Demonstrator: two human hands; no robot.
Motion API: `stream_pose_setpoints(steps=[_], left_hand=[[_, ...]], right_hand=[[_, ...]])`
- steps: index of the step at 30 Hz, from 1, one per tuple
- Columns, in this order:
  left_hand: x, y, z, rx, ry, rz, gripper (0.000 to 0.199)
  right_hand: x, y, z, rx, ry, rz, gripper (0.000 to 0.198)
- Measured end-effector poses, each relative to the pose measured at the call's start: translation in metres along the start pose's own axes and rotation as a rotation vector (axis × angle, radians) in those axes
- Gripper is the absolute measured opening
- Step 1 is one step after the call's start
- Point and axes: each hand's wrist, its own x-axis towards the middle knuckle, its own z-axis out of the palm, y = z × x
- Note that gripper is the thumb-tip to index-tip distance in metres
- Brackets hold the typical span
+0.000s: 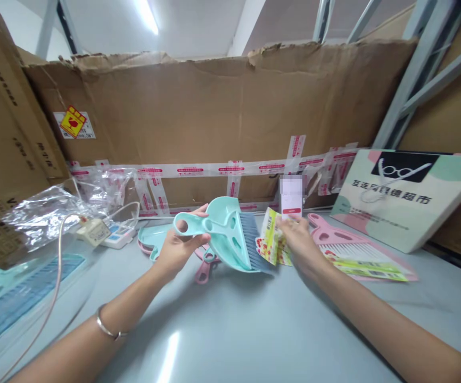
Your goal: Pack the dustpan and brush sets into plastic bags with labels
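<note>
I had the left hand [180, 247] closed round the dustpan [221, 206] and brush [230, 230], over the surface's [230, 330] far half, bristles [253, 242] facing the right hand [300, 239], fingers pinching a yellow packet [269, 238].

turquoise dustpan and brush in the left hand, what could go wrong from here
The turquoise plastic brush with grey-blue bristles could slip off the turquoise plastic dustpan if the left hand loosens its hold.

The yellow-and-green printed packaging in the right hand might crease or snag, being right beside the bristles.

The thin pale cable appears near the left forearm and might catch if it swings outward.
</note>
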Motion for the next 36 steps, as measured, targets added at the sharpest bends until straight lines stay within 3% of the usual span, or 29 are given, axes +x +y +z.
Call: stream_pose_setpoints(steps=[2,5,7,11,14,17,18,20,22,25,28,31,34,36], left_hand=[[0.001,0.001,0.002,0.058,0.036,0.002,0.03],[0.002,-0.002,0.004,0.08,0.082,-0.018,0.033],[0.0,-0.006,0.004,0.08,0.106,-0.011,0.034],[-0.003,-0.002,-0.001,0.172,0.125,0.039,0.03],[-0.003,0.022,-0.013,0.363,0.171,0.243,0.025],[0.0,0.052,-0.038,0.647,0.338,0.622,0.026],[0.001,0.059,-0.049,0.749,0.408,0.736,0.027],[0.003,0.064,-0.072,0.949,0.51,0.823,0.026],[0.003,0.058,-0.091,1.125,0.486,0.776,0.024],[0.003,0.041,-0.108,1.359,0.188,0.571,0.012],[0.002,0.029,-0.113,1.522,-0.052,0.418,0.01],[0.002,0.027,-0.113,1.609,-0.083,0.372,0.016],[0.003,0.028,-0.113,1.615,-0.067,0.388,0.017],[0.004,0.028,-0.113,1.617,-0.09,0.379,0.018]], right_hand=[[-0.001,-0.01,0.004,-0.168,-0.031,-0.285,0.04],[-0.013,-0.013,0.018,-0.566,-0.442,-0.649,0.032],[-0.02,-0.005,0.029,-0.716,-0.674,-0.678,0.029],[-0.021,0.016,0.04,-0.774,-0.687,-0.682,0.031],[-0.019,0.013,0.038,-0.72,-0.648,-0.861,0.036],[-0.015,-0.004,0.034,-0.658,-0.667,-1.121,0.039],[-0.013,-0.01,0.035,-0.656,-0.7,-1.184,0.037],[-0.006,-0.018,0.039,-0.66,-0.844,-1.26,0.028],[0.003,-0.019,0.047,-0.627,-1.083,-1.289,0.019],[0.015,-0.015,0.064,-0.514,-1.428,-1.242,0.011],[0.021,-0.015,0.076,-0.506,-1.59,-1.084,0.007],[0.026,-0.034,0.073,-0.564,-1.565,-0.947,0.002],[0.037,-0.064,0.059,-0.681,-1.355,-0.796,0.002],[0.045,-0.073,0.054,-0.693,-1.213,-0.823,0.002]])
